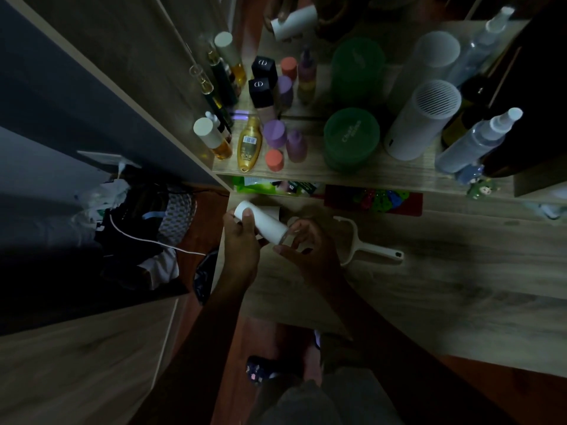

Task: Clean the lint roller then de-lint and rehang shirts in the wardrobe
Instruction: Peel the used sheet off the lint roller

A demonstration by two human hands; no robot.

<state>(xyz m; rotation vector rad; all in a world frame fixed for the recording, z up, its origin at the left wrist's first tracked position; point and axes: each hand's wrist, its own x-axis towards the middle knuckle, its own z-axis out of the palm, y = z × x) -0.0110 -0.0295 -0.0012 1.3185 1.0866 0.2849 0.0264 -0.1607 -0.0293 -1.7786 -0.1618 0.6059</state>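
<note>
both hands grip the white roll (264, 223) above the wooden desk (445, 271).

Adhesive roll (260, 223) over desk (460, 286), near its left edge. Left hand (242, 240) grips roll's left end, right hand (306, 243) pinches its right end. Roller handle (368, 246) flat on desk, just right of right hand. Raised shelf (383, 174) behind hands: bottles (276, 133) left, jar (351, 138) middle, ribbed cylinder (420, 124) next right, spray bottle (475, 142) far right. Mirror (337, 32) behind shelf. Packets (270, 187) under shelf. Clothes pile (144, 222) on floor left of desk, cable (147, 239) across it.
</note>
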